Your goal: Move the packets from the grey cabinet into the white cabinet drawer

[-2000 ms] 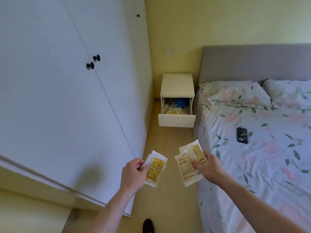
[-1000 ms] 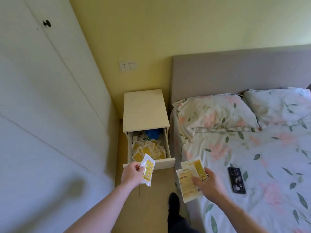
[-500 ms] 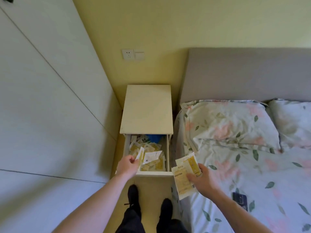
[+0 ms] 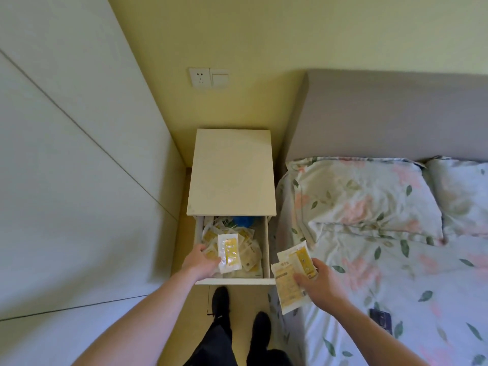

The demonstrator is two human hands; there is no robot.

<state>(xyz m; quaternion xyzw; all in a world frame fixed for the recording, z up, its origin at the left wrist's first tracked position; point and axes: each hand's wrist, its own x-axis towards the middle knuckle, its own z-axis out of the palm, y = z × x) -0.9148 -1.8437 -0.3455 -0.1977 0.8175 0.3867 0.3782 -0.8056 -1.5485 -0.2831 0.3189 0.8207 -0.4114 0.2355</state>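
Packet in left hand: a white packet with a yellow panel (image 4: 229, 251) stood upright over the open drawer, its lower left edge at the fingertips of the left hand (image 4: 199, 264); the fingers curled round that edge and held it.
Packets in right hand: a fanned bunch of packets (image 4: 290, 276) was held just right of the drawer's front corner, over the edge of the bed; the right hand (image 4: 318, 282) gripped them, thumb lying across their lower right faces.
Drawer: the white cabinet drawer (image 4: 266, 249) was pulled out, with a loose heap of similar packets (image 4: 250, 250) inside and something blue (image 4: 243, 221) at the back.
Cabinet: the white bedside cabinet (image 4: 231, 171) stood between a white wardrobe (image 4: 66, 180) and the bed (image 4: 383, 247).
Bed: a dark phone (image 4: 380, 319) lay on the flowered cover, near the right forearm.
Floor: two black shoes (image 4: 220, 301) stood just before the drawer.
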